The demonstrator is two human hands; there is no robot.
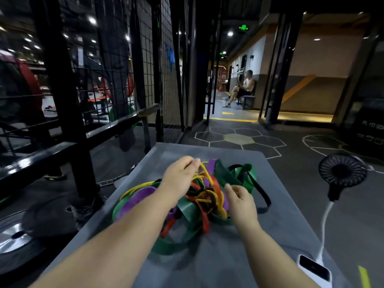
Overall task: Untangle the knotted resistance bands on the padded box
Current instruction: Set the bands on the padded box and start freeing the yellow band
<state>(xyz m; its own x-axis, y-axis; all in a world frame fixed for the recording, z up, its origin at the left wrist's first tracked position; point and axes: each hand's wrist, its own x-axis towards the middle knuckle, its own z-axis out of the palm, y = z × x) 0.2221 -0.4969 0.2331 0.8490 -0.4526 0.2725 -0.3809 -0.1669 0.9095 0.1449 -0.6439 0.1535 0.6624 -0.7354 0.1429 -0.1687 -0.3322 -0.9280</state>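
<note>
Where one tangle (188, 207) tops the padded box (228, 258): left hand (178, 179) pinching yellow band (205, 171), right hand (242, 201) curled, hold unclear.

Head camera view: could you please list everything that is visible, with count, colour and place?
resistance bands: one tangled pile, yellow, purple, green, red and black, middle of the padded box
padded box: one, grey, foreground centre
fan: one, black, right of the box
white device: one, white, lower right, by the box's edge
wire mesh cage: one, black, left
seated person: one, light top, far background
left hand: one, pinches a yellow strand at the pile's far side
right hand: one, fingers curled at the pile's right side, grip unclear
</note>
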